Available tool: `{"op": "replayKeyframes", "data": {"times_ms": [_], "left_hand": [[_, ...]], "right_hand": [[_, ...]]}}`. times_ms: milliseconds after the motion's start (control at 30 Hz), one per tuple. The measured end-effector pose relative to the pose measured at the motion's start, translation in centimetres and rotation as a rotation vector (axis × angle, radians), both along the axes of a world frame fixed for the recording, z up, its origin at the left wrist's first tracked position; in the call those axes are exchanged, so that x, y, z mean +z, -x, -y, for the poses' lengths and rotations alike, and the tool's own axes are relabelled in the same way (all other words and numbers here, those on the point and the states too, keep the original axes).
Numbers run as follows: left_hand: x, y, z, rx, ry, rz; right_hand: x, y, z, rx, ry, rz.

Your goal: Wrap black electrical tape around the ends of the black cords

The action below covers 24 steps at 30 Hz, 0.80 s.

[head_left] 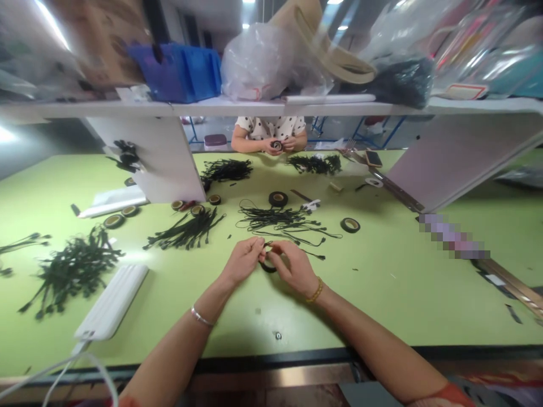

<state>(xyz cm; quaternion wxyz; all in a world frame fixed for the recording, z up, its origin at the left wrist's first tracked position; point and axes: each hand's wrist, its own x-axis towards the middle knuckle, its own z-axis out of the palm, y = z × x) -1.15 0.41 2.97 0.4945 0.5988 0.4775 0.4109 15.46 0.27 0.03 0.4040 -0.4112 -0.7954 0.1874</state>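
Note:
My left hand [245, 259] and my right hand [297, 268] meet over the green table. A roll of black tape [268, 268] hangs below the fingers of my right hand, which curl round it. Thumb and fingertips of my left hand are pinched together on a thin black cable [267, 245], whose end is mostly hidden by the fingers. Just beyond both hands lies a loose bunch of black cables [275, 217] with small connectors. Another black tape roll [278, 198] rests behind that bunch, and one more tape roll [350, 225] lies to its right.
Bundled black cables [186, 229] and a larger cable pile [76, 268] lie leftward, near a white power bank [112, 302] with a cord. A shelf [254, 107] with bags and a blue bin [178, 70] spans above. Opposite, a co-worker's hands [282, 145] hold a tape roll.

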Motion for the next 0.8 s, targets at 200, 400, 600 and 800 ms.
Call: {"op": "replayKeyframes", "data": {"times_ms": [200, 400, 600, 800], "left_hand": [[-0.3, -0.7, 0.3, -0.008, -0.014, -0.219], [-0.3, -0.7, 0.5, -0.186, 0.096, -0.064], [-0.3, 0.1, -0.1, -0.225, -0.033, -0.259], [-0.5, -0.4, 0.2, -0.269, -0.125, -0.493]], "right_hand": [[1.4, -0.7, 0.2, 0.107, 0.254, -0.290], [0.5, -1.2, -0.7, 0.066, 0.468, -0.493], [1.5, -2.8, -1.7, 0.171, 0.439, -0.311], [2.1, -3.1, -1.4, 0.220, 0.249, 0.153]]}}
